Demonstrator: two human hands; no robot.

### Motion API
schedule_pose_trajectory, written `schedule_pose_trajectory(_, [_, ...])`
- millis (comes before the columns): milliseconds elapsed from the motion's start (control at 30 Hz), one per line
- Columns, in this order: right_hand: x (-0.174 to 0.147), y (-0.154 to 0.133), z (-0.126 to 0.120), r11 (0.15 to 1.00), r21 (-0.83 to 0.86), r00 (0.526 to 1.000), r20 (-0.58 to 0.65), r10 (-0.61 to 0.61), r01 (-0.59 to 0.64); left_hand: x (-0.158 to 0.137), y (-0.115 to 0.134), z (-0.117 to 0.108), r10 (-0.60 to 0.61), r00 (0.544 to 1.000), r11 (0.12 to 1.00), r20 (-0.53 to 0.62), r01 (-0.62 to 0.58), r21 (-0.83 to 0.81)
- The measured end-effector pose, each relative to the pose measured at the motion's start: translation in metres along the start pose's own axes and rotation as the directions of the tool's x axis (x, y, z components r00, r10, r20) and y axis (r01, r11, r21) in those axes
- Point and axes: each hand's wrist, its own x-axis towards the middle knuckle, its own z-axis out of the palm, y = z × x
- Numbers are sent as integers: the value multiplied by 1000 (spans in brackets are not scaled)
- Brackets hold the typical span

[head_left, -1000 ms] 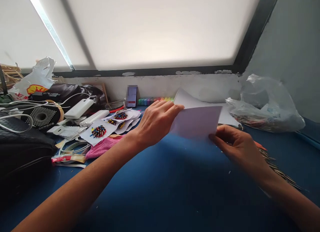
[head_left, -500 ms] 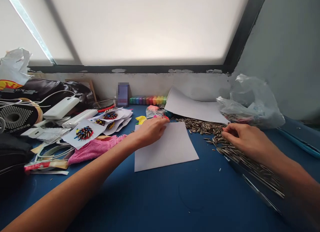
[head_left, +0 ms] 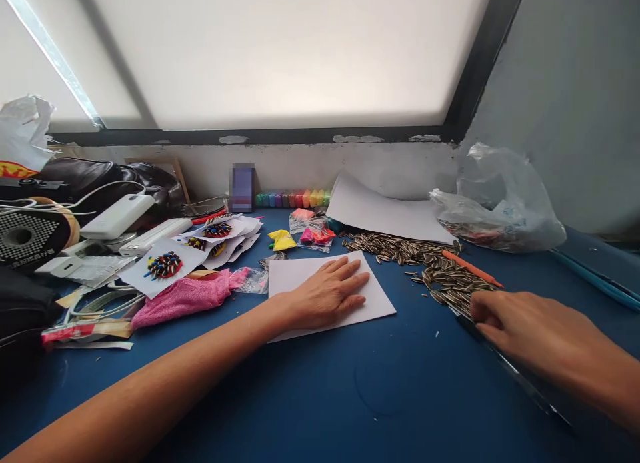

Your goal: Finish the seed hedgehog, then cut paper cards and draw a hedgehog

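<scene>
Right hand (head_left: 530, 333) sits loosely curled, gripping nothing, at the near edge of the sunflower seeds (head_left: 430, 266), left hand (head_left: 327, 293) lies flat, fingers spread, on the white paper sheet (head_left: 295, 280) mid-table — pink cloth (head_left: 187, 296) just left, plastic bag (head_left: 500, 206) further back.

Home craft desk: seed art cards (head_left: 161, 266), cluttered table (head_left: 320, 396).

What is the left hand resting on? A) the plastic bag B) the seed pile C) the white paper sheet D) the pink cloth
C: the left hand lies flat, palm down, on the white paper sheet on the blue table; the pink cloth lies apart to its left.
</scene>
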Motion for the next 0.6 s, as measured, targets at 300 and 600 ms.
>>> schedule_pose_trajectory(300, [-3, -2, 5, 998, -37, 998, -19, 56, -57, 4, 4, -5, 2, 998, 1000, 63, -3, 14])
schedule_pose_trajectory(600, [-16, -11, -10, 992, 119, 987, -146, 69, -52, 5, -4, 2, 51, 998, 999, 46, -52, 14])
